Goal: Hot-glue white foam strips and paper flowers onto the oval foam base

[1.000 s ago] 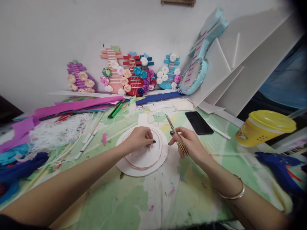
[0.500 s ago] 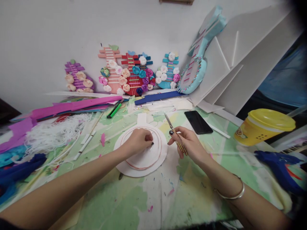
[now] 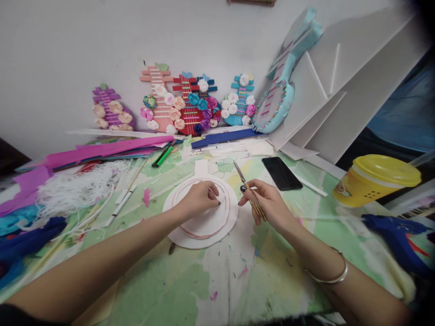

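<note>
A white round cutout with a short neck (image 3: 176,233) lies flat on the table, with a smaller white disc on it ringed by reddish cord (image 3: 199,237). Over this disc is my left hand (image 3: 200,198), its thumb and fingertips pinched together; whatever is between them is too small to make out. To the right of the cutout, my right hand (image 3: 263,199) holds a pair of scissors (image 3: 242,173) with gold-coloured handles. The blades are together and point up and away from me.
A black phone (image 3: 282,173) and a yellow lidded cup (image 3: 370,181) stand to the right, near a blue glue gun (image 3: 390,240). White string (image 3: 81,188) and pink paper (image 3: 108,149) lie left. Several decorated paper guitars (image 3: 186,106) lean on the wall beside white boards (image 3: 319,99).
My left hand has shifted very slightly to the right over the disc, still pinched. My right hand holds the scissors almost unmoved.
</note>
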Demonstrator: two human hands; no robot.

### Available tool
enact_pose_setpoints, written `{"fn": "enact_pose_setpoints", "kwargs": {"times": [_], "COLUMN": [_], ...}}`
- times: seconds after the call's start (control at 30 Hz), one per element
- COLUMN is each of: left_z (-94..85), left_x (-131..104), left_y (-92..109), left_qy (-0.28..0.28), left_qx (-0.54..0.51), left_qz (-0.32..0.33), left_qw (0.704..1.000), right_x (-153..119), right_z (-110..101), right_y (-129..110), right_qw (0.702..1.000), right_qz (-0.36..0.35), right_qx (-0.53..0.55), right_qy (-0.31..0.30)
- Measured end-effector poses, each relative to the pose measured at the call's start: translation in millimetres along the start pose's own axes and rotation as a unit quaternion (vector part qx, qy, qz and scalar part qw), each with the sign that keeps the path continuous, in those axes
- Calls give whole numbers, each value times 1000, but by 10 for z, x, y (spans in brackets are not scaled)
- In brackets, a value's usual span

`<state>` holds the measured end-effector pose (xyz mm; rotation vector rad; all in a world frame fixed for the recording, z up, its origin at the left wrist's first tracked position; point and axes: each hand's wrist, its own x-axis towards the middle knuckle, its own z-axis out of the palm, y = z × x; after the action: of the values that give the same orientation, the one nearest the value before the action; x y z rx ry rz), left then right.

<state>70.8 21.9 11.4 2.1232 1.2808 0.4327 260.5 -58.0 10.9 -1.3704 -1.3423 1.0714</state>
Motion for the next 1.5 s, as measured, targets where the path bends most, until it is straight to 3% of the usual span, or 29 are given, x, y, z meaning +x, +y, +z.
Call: {"fn": "enact_pose_setpoints", "kwargs": {"times": [0.4, 0.6, 0.73, 1.23, 1.5], "left_z": [46, 21, -11, 84, 23], "left_x": [79, 74, 80, 15, 59], "left_y": [35, 1, 30, -35, -74], "left_qy": [-32, -1, -14, 54, 9], "left_qx": [-9, 7, 20, 113, 236], "left_qz": [-51, -59, -53, 51, 144], "left_qw": [998, 998, 998, 991, 961], "right_x": [-9, -14, -14, 5, 1], "right_z": [9, 13, 14, 11, 16], "right_y": [-5, -7, 1, 18, 18], "right_qw": [1000, 1000, 1000, 1000, 1000], "right_qz": [-8, -6, -4, -6, -1], "right_qx": [-4, -6, -10, -6, -6], "right_qy": [0, -2, -4, -7, -6]}}
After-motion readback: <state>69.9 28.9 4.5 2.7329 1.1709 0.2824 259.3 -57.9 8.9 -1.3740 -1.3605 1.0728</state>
